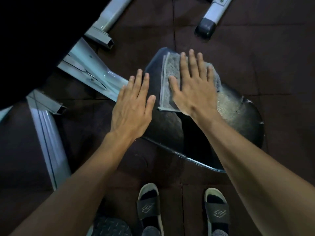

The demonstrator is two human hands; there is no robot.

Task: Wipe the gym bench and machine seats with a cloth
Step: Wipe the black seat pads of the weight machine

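A black padded machine seat (pixel 238 123) fills the middle of the view, its surface shiny and streaked on the right. A folded grey cloth (pixel 170 74) lies on the seat's far end. My right hand (pixel 192 86) presses flat on the cloth, fingers spread and pointing away from me. My left hand (pixel 134 104) rests flat on the seat's left edge, beside the cloth and not touching it, fingers apart and holding nothing.
Pale grey metal frame tubes (pixel 95 77) of the machine run along the left. Another frame leg with a black end cap (pixel 205 28) lies at the back right. Dark rubber floor tiles (pixel 281 57) surround the seat. My feet in black slides (pixel 148 206) stand just below it.
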